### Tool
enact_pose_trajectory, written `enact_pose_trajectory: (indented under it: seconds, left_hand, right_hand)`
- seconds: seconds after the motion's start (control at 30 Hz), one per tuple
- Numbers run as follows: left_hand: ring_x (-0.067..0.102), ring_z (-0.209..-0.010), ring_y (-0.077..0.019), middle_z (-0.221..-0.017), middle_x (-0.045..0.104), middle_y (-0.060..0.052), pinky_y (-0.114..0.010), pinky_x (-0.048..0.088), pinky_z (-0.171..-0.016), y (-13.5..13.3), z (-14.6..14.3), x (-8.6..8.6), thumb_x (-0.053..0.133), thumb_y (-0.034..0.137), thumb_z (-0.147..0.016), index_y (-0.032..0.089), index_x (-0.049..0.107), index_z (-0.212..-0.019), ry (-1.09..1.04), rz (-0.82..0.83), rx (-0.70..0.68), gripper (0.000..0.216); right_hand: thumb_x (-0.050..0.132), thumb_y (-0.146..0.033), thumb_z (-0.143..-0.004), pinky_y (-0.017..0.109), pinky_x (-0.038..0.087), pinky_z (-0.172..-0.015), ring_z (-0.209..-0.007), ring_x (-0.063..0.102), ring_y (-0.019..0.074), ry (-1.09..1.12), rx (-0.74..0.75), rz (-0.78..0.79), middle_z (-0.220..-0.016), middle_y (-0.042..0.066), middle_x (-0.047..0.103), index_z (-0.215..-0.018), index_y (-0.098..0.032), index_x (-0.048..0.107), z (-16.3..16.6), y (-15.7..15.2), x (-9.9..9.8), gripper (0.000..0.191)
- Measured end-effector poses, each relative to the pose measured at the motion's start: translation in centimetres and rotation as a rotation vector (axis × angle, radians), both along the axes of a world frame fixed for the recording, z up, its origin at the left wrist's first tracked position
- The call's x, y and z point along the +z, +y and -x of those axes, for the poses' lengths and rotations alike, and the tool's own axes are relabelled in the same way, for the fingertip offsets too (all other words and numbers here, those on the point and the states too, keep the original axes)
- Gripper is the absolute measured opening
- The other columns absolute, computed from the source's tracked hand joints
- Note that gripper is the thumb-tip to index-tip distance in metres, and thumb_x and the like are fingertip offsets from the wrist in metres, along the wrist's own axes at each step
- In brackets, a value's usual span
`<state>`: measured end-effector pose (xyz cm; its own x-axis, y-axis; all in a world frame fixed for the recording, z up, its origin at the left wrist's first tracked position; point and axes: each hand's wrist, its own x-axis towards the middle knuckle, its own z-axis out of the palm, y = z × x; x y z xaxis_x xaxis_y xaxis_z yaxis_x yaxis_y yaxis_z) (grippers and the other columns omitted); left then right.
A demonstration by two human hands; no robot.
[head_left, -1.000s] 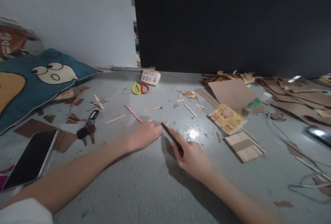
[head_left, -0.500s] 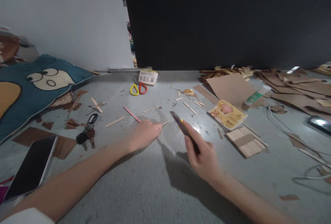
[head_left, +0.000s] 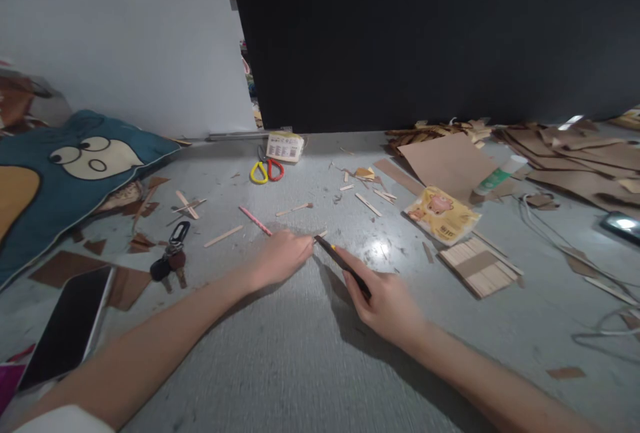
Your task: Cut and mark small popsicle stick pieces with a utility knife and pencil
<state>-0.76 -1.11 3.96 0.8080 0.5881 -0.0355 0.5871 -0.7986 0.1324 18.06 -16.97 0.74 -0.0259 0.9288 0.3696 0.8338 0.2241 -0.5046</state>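
My left hand [head_left: 284, 258] is closed on a thin wooden stick [head_left: 323, 234], whose pale tip pokes out past the fingertips; the rest is hidden under the hand. In my right hand [head_left: 393, 303] is a dark utility knife [head_left: 350, 269] with a yellow detail. Its blade end lies at the stick, right beside my left fingertips. A pink patterned stick [head_left: 255, 220] lies just beyond my left hand, with flat wooden sticks [head_left: 223, 236] to its left and another, dark-ended stick [head_left: 294, 209] behind.
Scissors [head_left: 267, 172] lie at the back by a white packet [head_left: 284, 146]. To the right are a yellow packet [head_left: 442, 214], bundled craft sticks [head_left: 481, 266], a glue stick [head_left: 501, 175] and cardboard [head_left: 439, 163]. Keys [head_left: 169, 266], a phone [head_left: 67, 326] and a blue cushion [head_left: 75, 173] are left.
My right hand has moved the knife left and down, bringing its blade to the stick. The left hand has stayed almost in place, still holding the stick.
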Motion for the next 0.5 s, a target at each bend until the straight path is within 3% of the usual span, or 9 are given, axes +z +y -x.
enact_pose_trajectory:
  seconds: [0.13,0.3,0.5]
  left_hand:
    - [0.068,-0.073,-0.0252,-0.075,0.07,-0.011,-0.034,0.051,-0.071,-0.1,0.0,-0.2,0.042,0.024,-0.107,0.015,0.074,-0.09,0.023,-0.071,-0.043,0.037]
    - [0.072,-0.073,-0.0274,-0.077,0.073,-0.012,-0.038,0.054,-0.077,-0.1,0.0,-0.7,0.041,0.007,-0.102,0.013,0.072,-0.093,0.06,-0.173,-0.207,0.033]
    - [0.073,-0.072,-0.0243,-0.076,0.072,-0.009,-0.035,0.053,-0.077,0.5,0.3,-1.2,0.046,0.003,-0.099,0.013,0.07,-0.092,0.066,-0.232,-0.299,0.027]
  right_hand:
    - [0.039,-0.031,-0.108,0.024,0.036,-0.047,-0.038,0.055,0.0132,0.007,0.002,0.017,-0.058,0.002,0.071,-0.15,-0.012,0.06,0.2,-0.2,0.1,0.051]
    - [0.038,-0.03,-0.107,0.026,0.035,-0.046,-0.04,0.061,0.0159,-0.061,-0.005,0.017,-0.065,0.006,0.076,-0.147,-0.01,0.059,0.7,-0.4,-0.2,0.05]
    - [0.036,-0.026,-0.106,0.027,0.028,-0.046,-0.036,0.058,0.0156,-0.232,0.02,-0.043,-0.056,0.004,0.072,-0.143,-0.009,0.06,0.6,-0.1,-0.1,0.047]
